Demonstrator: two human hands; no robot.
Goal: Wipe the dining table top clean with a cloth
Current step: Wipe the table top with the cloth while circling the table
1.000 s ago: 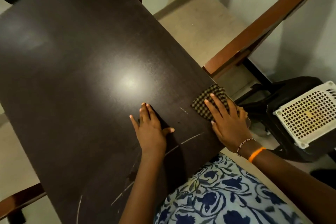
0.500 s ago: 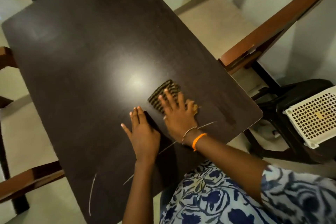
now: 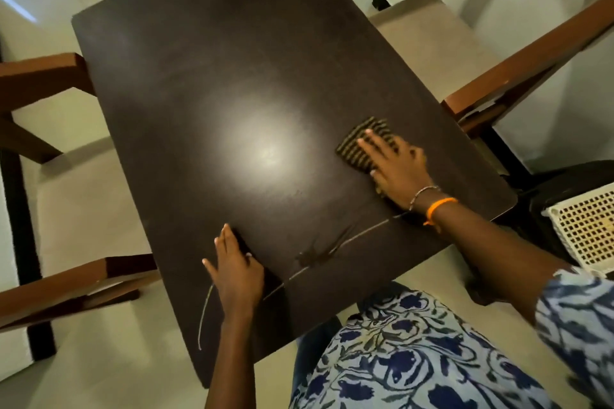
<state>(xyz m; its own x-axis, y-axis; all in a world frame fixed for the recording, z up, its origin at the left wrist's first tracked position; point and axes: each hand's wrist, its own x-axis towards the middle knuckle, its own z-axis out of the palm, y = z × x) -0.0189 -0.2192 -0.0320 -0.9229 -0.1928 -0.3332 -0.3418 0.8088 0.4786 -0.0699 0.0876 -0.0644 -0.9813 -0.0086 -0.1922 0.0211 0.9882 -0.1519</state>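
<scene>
The dark brown dining table top (image 3: pixel 232 76) fills the middle of the view. A folded checked cloth (image 3: pixel 360 143), dark with yellowish squares, lies flat on its right side. My right hand (image 3: pixel 397 169) presses down on the cloth with fingers spread, covering its near half. My left hand (image 3: pixel 237 271) rests flat on the table near the front edge, fingers together, holding nothing. Thin pale streaks (image 3: pixel 332 252) and a small dark smear cross the surface between my hands.
Wooden chairs with pale seats stand on the left (image 3: pixel 50 76), the near left (image 3: pixel 66 289) and the right (image 3: pixel 518 76). A white perforated basket (image 3: pixel 588 229) sits on a dark stool at the right edge. The floor is pale tile.
My right hand slid the cloth from the table's right edge to the middle beside my left hand, then back out to the right and farther away. My left hand stayed flat.
</scene>
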